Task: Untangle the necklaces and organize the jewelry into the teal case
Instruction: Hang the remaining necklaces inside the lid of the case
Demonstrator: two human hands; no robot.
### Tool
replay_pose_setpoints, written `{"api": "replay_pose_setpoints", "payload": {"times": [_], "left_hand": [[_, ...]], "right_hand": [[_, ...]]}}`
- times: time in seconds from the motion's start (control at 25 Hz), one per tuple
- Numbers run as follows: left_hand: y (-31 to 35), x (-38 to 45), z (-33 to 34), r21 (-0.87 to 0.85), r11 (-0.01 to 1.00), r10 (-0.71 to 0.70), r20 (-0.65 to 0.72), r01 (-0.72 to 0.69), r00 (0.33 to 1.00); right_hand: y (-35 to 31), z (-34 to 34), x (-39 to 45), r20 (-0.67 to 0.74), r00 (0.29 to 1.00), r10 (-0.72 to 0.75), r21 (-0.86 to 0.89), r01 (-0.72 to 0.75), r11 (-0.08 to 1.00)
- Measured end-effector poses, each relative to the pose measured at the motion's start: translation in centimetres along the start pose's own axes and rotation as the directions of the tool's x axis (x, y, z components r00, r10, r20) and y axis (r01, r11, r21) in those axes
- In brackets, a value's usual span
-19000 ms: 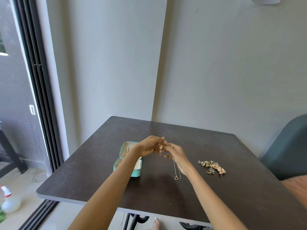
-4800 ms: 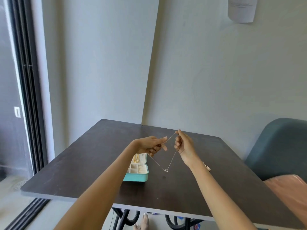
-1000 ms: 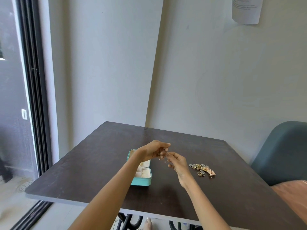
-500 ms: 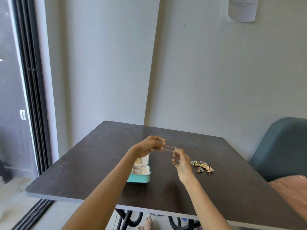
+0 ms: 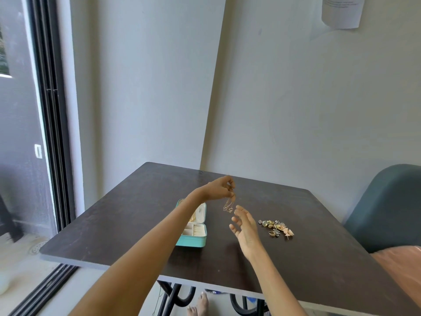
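My left hand (image 5: 219, 188) is raised over the dark table (image 5: 136, 213) and pinches a thin gold necklace (image 5: 228, 206), which hangs bunched below its fingertips. My right hand (image 5: 245, 226) hovers just below and to the right of the dangling chain, palm up, fingers spread and holding nothing. The open teal case (image 5: 193, 239) sits left of both hands, its cream compartments showing; my left forearm hides part of it. A pile of small gold and silver jewelry pieces (image 5: 276, 228) lies on the table to the right of my right hand.
A teal chair (image 5: 387, 208) stands at the table's right side. A glass sliding door (image 5: 45, 133) runs along the left. Bare feet (image 5: 198, 306) show under the table's near edge. A paper (image 5: 340, 11) hangs on the wall.
Half a second ago both hands pinched the necklace stretched between them. Now my right hand has let go and opened below, and the chain hangs from my left hand alone.
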State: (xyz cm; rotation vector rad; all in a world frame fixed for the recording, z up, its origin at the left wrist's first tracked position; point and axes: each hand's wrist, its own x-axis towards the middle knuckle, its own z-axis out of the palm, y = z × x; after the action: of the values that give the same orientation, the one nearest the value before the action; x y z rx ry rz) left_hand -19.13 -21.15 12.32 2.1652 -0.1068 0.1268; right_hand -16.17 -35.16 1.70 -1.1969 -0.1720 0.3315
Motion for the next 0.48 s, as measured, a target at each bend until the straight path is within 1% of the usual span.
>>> {"api": "replay_pose_setpoints", "payload": {"times": [0.04,0.12,0.16,0.24,0.32,0.36,0.48], "left_hand": [[0.2,0.2,-0.1,0.055,0.998,-0.007,0.029,0.006,1.000],[0.6,0.4,-0.3,0.125,0.992,-0.028,0.074,0.019,0.997],[0.8,0.4,-0.3,0.136,0.990,-0.041,0.088,0.029,0.995],[1.1,0.4,-0.5,0.134,0.990,-0.061,0.092,0.048,0.994],[1.1,0.3,-0.7,0.132,0.989,-0.073,0.091,0.061,0.993],[1.1,0.2,-0.9,0.136,0.989,-0.078,0.093,0.065,0.993],[1.0,-0.1,-1.4,0.155,0.985,-0.087,0.097,0.071,0.991]], "right_hand": [[-0.7,0.0,0.1,0.033,0.998,-0.049,-0.046,0.051,0.998],[-2.4,0.3,0.4,0.129,0.984,-0.120,-0.233,0.147,0.961],[-3.3,0.5,0.6,0.169,0.975,-0.144,-0.334,0.194,0.922],[-4.6,0.8,1.0,0.224,0.957,-0.187,-0.476,0.275,0.835],[-5.1,0.7,1.2,0.263,0.940,-0.216,-0.544,0.330,0.772],[-5.1,0.6,1.2,0.272,0.935,-0.225,-0.555,0.344,0.758],[-4.5,0.4,1.1,0.249,0.935,-0.253,-0.522,0.350,0.778]]}}
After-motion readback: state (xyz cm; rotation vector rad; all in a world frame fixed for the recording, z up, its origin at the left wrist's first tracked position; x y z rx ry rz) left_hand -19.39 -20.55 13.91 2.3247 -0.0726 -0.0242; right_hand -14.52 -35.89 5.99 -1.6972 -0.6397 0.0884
